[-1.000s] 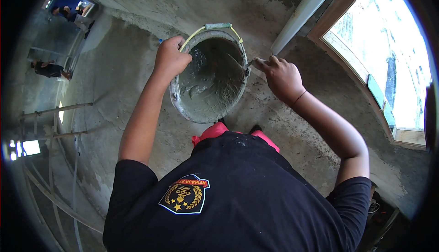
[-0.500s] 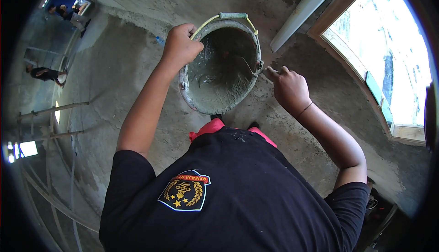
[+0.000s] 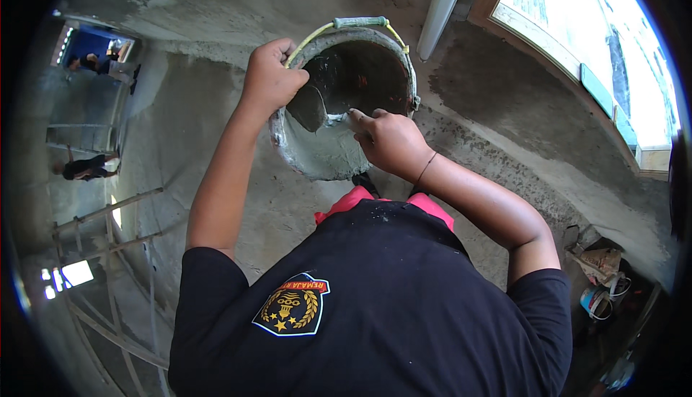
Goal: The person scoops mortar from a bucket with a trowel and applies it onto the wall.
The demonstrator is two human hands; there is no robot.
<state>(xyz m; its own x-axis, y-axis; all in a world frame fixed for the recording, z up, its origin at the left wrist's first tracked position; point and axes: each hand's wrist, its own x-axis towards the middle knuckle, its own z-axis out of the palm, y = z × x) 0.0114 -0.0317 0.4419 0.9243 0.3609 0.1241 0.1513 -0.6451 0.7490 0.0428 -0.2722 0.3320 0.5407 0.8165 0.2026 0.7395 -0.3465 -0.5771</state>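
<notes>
Currently, a person in a black short-sleeved shirt [image 3: 375, 289] is working with both bare hands at a round grey bucket [image 3: 382, 65], its rim crusted with dried mortar. The bucket is sitting in front of the body and is leaning so that its mouth is facing the wearer; what its base is resting on cannot be told. Smooth wet grey mortar [image 3: 324, 152] is lying along the bucket's near inner side. A thin yellow bail handle with a worn grey-green grip [image 3: 360, 21] is arching over the bucket's far edge.

The left hand [image 3: 276, 76] is closing around the bucket's left rim, beside the yellow bail. The right hand [image 3: 393, 141] is curling around a small metal trowel [image 3: 308, 109], mostly covering its handle, with the index finger stretching forward. The trowel's blade is pointing toward the left inside the bucket, just above the mortar.

Bright pink cloth [image 3: 349, 202] is showing below the bucket. A smooth white pipe [image 3: 443, 11] is standing beyond the bucket to the right, and a bright wooden-framed window [image 3: 587, 44] is glowing farther right of it.
</notes>
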